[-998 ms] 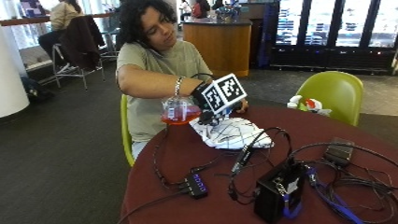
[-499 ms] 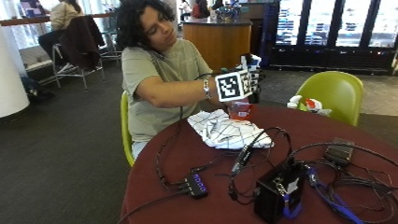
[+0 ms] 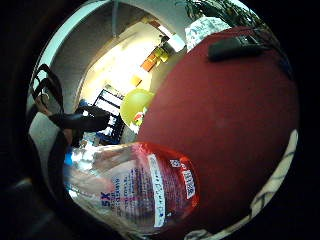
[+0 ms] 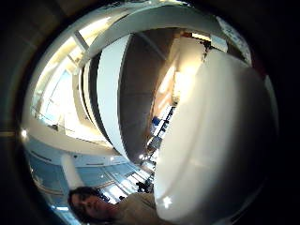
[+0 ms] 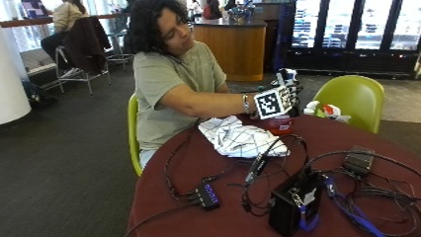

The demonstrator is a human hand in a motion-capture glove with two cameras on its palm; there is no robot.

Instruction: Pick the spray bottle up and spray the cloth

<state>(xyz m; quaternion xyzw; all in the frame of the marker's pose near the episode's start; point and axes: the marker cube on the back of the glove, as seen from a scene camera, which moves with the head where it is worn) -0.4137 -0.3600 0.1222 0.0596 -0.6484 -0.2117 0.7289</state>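
In the outside view my gloved right hand [image 5: 281, 95] grips the spray bottle [image 5: 280, 123] by its neck. The bottle stands upright with its white head [image 5: 285, 76] above the hand and its red-labelled clear body low over the maroon table [image 5: 197, 163]. The white cloth with black lines [image 5: 240, 139] lies crumpled on the table, just beside the bottle on the person's side. In the little finger side palm view the spray bottle [image 3: 145, 192] fills the space near the palm above the table [image 3: 225, 115], with the cloth [image 3: 272, 180] at the edge. A white surface [image 4: 220, 140] fills the thumb side view.
Cables cover the near half of the table, with a black box [image 5: 293, 207], a small hub [image 5: 207, 195] and a flat black device [image 5: 358, 160]. A small red, white and green object [image 5: 327, 110] sits at the far edge. A green chair [image 5: 352, 96] stands beyond.
My hand has carried the spray bottle from the left side of the cloth across behind it to the cloth's far right side. The cloth has stayed in place.
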